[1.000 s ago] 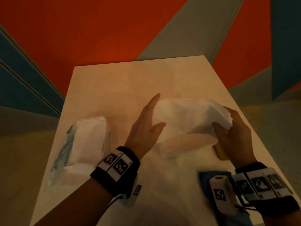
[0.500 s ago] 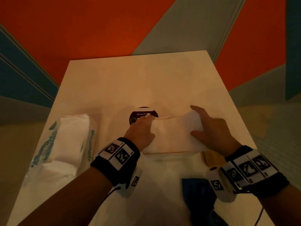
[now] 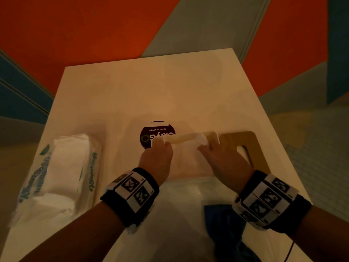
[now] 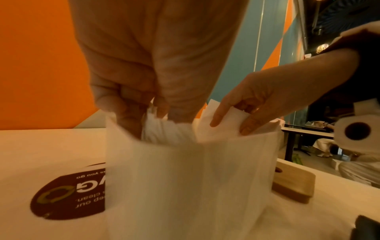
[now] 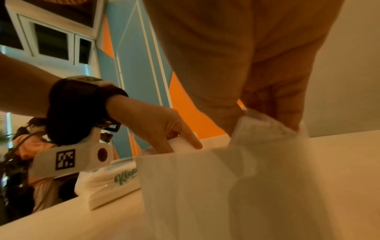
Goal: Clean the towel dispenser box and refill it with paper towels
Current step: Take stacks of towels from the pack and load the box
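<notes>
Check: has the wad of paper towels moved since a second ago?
Yes. The paper towels went from held above the table down into the white dispenser box, beside the round sticker.

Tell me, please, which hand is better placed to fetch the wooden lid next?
Right, probably: the flat slotted wooden lid lies on the table beside the right hand, across the white plastic box from the left hand. Both hands hold the white paper towels in that box.
</notes>
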